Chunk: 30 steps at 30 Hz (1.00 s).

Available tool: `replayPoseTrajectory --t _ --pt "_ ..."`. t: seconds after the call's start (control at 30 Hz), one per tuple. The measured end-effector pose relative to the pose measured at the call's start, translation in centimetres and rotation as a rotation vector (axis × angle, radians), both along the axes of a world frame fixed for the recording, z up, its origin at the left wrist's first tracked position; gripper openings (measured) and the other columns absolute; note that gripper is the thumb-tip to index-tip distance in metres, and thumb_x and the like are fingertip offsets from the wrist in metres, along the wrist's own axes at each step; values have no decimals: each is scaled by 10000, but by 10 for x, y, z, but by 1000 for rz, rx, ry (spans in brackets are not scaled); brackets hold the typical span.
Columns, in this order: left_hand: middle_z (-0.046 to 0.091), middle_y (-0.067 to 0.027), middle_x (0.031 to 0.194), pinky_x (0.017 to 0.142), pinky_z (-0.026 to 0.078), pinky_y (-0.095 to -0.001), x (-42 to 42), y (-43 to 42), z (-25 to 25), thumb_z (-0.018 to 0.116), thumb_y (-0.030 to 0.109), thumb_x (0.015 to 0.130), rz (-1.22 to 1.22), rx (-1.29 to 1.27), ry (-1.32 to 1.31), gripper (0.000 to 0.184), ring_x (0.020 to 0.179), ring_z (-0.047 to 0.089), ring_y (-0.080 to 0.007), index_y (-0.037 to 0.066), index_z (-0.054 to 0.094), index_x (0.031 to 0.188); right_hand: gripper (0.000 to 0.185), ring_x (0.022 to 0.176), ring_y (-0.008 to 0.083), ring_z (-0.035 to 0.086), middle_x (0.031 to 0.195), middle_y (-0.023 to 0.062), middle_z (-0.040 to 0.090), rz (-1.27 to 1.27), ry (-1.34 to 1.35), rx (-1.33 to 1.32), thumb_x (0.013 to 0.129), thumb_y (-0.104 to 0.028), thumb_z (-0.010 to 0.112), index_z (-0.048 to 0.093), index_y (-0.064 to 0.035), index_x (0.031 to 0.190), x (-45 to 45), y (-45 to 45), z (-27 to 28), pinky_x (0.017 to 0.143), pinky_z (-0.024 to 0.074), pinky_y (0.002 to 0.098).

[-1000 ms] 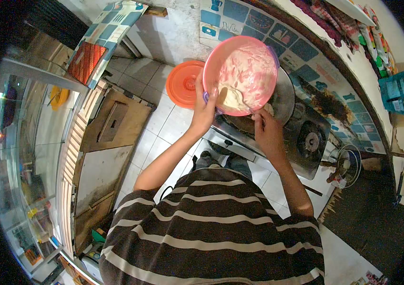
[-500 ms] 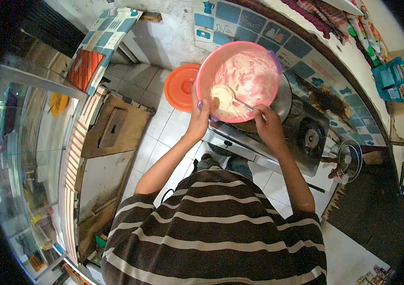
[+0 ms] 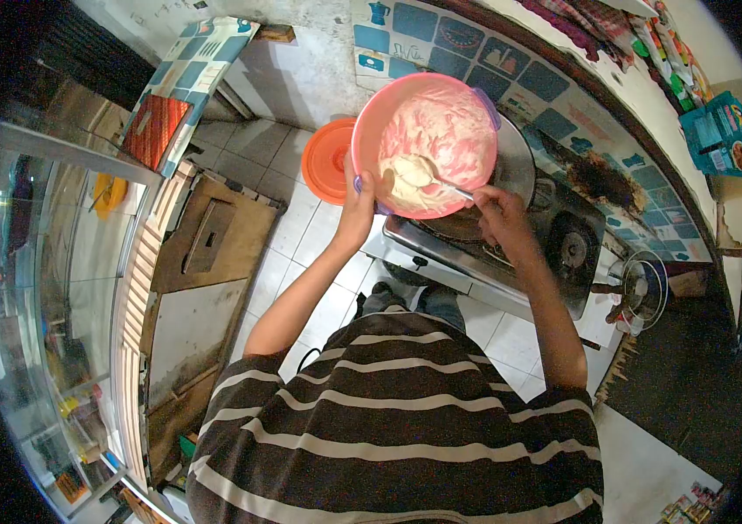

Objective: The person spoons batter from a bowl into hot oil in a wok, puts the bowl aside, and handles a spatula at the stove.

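Spoon (image 3: pixel 442 181) crosses wide-open rim (image 3: pixel 427 76) of pink bowl (image 3: pixel 368 144)

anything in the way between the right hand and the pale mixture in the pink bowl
Nothing visible blocks it. The right hand holds the spoon, whose head reaches the pale mixture; the left hand holds the pink bowl by its left side, clear of the spoon.

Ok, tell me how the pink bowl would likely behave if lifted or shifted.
The pink bowl looks like plastic, so it is probably light for its size. The pale mixture seems pooled near the left hand, so the bowl may be apt to tip that way. Smears clinging inside suggest a thick load, likely to creep rather than slosh.
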<state>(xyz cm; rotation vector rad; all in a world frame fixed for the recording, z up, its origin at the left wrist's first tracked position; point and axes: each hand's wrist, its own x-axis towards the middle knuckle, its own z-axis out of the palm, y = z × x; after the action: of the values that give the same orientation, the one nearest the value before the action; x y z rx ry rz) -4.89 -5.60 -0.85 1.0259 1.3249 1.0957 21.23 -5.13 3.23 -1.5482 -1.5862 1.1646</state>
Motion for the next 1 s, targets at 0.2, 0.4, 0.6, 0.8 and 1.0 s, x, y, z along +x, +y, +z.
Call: replayPoseTrajectory --t 0.2,0.4,0.6,0.8,1.0 --pt "361 -173 1346 967 336 -346 -5 9 -8 294 552 946 0 166 -89 694 1220 383 -256 39 189 1402 291 403 102 411 517 -17 462 23 119 -167 924 -342 527 630 -73 884 0 4 40 390 343 287" --pt "336 -171 1372 988 351 -363 -7 14 3 309 545 946 53 220 -49 685 1243 378 -269 75 156 1419 287 358 67 350 473 -34 417 26 81 -86 926 -342 530 640 -85 864 3 8 53 351 265 268" --pt "338 -169 1376 1009 340 -370 -8 13 24 336 524 950 45 39 -233 675 1255 373 -273 79 152 1423 276 360 60 356 450 -39 403 41 32 36 928 -317 530 655 -82 855 4 14 41 360 257 265" --pt "374 -152 1349 995 362 -356 -20 44 -36 332 549 941 94 247 -74 689 1221 414 -242 43 222 1395 279 392 34 324 509 -60 387 -11 81 -136 937 -284 517 626 -29 906 3 9 44 375 249 227" --pt "408 -137 1323 965 411 -372 -26 53 -58 312 598 923 36 215 -91 751 1199 443 -231 -1 260 1371 296 478 123 474 561 23 534 -56 -49 -40 911 -328 516 663 -78 849 2 20 15 478 385 313"
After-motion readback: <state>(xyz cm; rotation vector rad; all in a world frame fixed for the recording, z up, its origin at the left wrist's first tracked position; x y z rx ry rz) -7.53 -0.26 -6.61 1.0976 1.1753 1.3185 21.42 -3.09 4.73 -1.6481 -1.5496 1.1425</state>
